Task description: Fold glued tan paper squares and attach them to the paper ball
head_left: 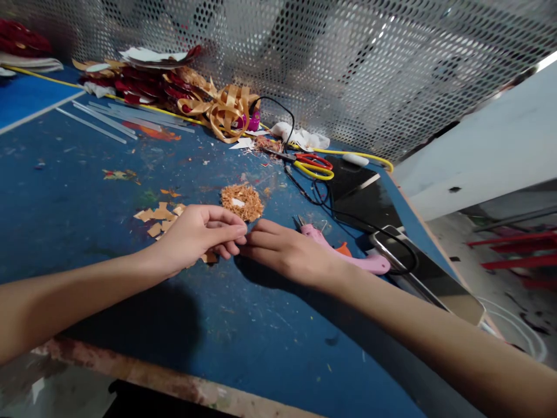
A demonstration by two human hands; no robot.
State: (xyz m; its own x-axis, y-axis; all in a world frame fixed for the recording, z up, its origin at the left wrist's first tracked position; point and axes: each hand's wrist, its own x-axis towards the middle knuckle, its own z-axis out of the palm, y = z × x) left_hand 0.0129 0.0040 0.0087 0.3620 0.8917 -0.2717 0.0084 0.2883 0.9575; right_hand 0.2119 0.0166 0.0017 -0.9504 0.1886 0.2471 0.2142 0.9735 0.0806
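Both my hands meet in the middle of a blue worktable (243, 325). My left hand (198, 235) has its fingers curled and pinched together at the tips, with a small tan ribbon piece (209, 257) showing under it. My right hand (282, 249) lies against it, fingers pressed together on the same spot; what they pinch is too small to make out. A round rosette of tan ribbon bits (242, 201) lies just beyond the fingertips. Cut tan ribbon squares (159, 217) lie by my left hand. A pink glue gun (348, 255) rests behind my right wrist.
Red and yellow scissors (311, 164) lie at the back with a black cable (313, 194). Looped tan ribbon (226, 110), red fabric pieces (143, 84) and clear glue sticks (104, 119) sit along a perforated metal wall (348, 58). A dark tray (418, 273) hangs over the table's right edge.
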